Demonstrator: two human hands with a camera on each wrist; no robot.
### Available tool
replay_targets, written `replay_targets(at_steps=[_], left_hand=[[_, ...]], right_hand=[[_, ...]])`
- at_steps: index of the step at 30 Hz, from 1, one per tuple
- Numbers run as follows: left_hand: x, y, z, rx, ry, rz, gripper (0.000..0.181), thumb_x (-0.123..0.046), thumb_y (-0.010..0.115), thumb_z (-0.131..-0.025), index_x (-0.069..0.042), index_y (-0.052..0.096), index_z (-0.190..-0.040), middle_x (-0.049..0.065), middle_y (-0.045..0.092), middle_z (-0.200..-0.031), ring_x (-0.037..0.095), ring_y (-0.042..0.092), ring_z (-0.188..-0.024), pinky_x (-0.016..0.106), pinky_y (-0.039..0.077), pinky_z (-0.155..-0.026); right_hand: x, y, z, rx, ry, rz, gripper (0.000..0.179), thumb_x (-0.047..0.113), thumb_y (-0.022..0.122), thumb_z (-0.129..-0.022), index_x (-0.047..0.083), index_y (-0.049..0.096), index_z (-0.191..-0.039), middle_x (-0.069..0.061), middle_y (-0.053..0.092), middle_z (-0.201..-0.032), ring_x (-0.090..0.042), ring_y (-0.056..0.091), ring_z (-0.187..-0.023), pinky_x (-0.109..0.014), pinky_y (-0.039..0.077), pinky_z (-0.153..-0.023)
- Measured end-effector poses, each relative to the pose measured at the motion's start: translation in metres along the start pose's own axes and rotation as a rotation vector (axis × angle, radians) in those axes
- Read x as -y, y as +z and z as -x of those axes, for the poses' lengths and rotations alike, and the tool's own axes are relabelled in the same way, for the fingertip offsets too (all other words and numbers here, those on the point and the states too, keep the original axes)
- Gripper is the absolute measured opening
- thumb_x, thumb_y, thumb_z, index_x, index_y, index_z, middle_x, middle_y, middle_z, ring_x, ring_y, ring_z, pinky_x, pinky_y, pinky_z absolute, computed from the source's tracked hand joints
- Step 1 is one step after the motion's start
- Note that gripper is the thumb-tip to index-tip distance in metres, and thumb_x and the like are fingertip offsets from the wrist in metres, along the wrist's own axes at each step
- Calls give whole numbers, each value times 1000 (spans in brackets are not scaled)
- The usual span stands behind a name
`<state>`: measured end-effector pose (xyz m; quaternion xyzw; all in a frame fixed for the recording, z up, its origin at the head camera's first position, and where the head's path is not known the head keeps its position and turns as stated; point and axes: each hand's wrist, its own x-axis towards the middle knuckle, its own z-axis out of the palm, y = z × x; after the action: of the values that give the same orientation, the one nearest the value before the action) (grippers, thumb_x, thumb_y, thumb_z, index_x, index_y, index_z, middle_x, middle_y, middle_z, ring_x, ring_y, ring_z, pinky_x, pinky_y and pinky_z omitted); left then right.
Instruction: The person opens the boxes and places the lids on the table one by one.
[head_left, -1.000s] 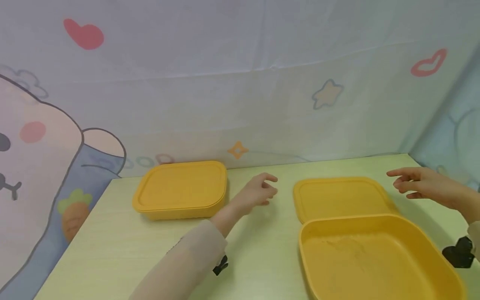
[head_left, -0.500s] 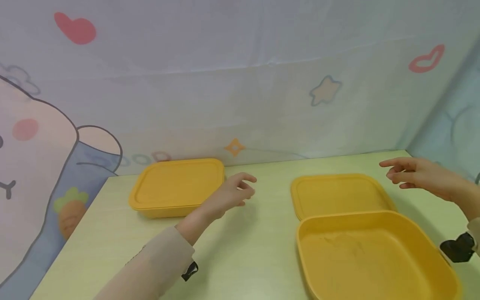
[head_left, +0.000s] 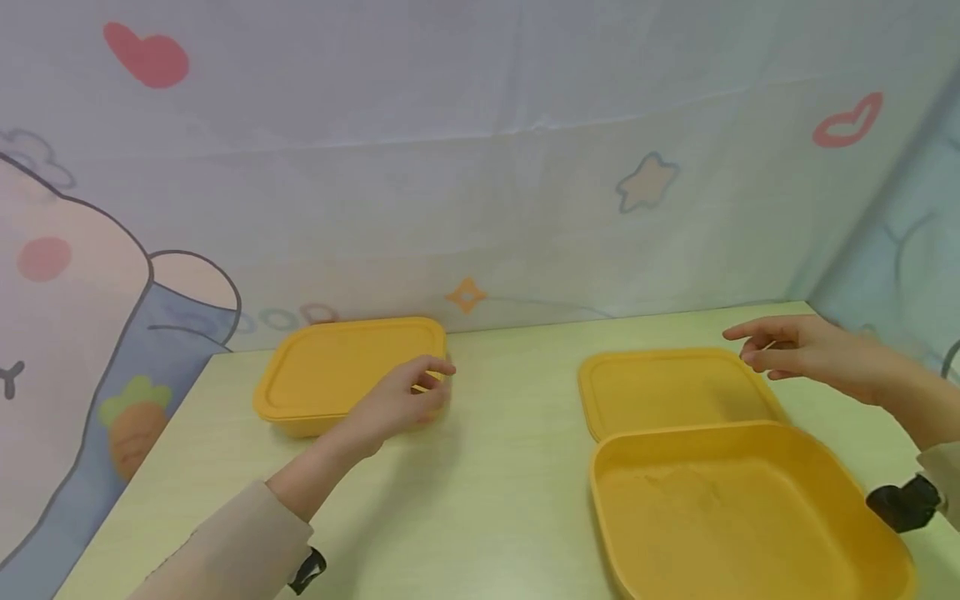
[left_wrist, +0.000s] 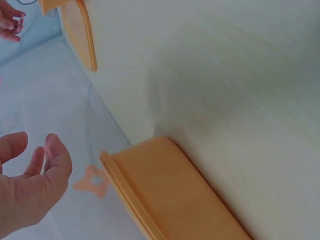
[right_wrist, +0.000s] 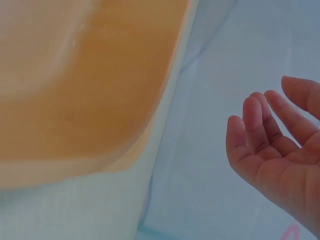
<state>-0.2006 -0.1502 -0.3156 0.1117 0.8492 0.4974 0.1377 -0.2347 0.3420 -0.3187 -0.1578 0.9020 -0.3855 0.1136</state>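
Note:
A yellow lidded box [head_left: 330, 358] stands at the back left of the table. My left hand [head_left: 401, 398] hovers at its front right corner, fingers loosely bent and holding nothing; in the left wrist view a gap shows between that hand [left_wrist: 35, 182] and the box [left_wrist: 170, 190]. On the right lies a flat yellow lid [head_left: 675, 387], partly hidden behind an open yellow container [head_left: 750, 508]. Over the lid's right edge hangs my right hand [head_left: 817, 354], its fingers relaxed with nothing in them. The right wrist view has this hand [right_wrist: 280, 145] apart from the container [right_wrist: 115, 100].
A pale green-yellow table [head_left: 502, 467] carries these things. Behind it hangs a printed cloth [head_left: 375, 208] with hearts, a star and a cartoon animal. A second cloth panel [head_left: 915, 225] closes off the right side.
My left hand has moved left, from the middle of the table to the lidded box. The right hand has shifted slightly left, towards the lid. The box, lid and open container stay in place.

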Motion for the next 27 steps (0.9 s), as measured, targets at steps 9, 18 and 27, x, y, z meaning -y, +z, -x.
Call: replay_targets(at_steps=[9, 18, 27], left_hand=[[21, -22, 25, -21, -19, 31, 39, -11, 55, -104, 5, 49, -138, 16, 55, -115, 28, 59, -103, 53, 52, -100], [35, -36, 36, -76, -29, 38, 38, -11, 55, -104, 8, 49, -137, 18, 58, -117, 24, 60, -101, 53, 53, -99], [35, -50, 42, -115, -45, -24, 39, -13, 56, -104, 6, 50, -138, 19, 59, -119, 25, 61, -103, 45, 54, -94]], right_hand=[[17, 11, -1, 36, -52, -8, 39, 9, 55, -104, -6, 51, -140, -1, 61, -102, -10, 61, -92, -24, 55, -79], [30, 21, -3, 70, -59, -35, 40, 8, 57, -104, -8, 50, -140, -3, 60, -103, -11, 60, -91, -24, 54, -80], [56, 37, -8, 119, -83, -76, 39, 12, 57, -104, -8, 52, -138, -5, 59, -100, -16, 57, -87, -27, 52, -77]])
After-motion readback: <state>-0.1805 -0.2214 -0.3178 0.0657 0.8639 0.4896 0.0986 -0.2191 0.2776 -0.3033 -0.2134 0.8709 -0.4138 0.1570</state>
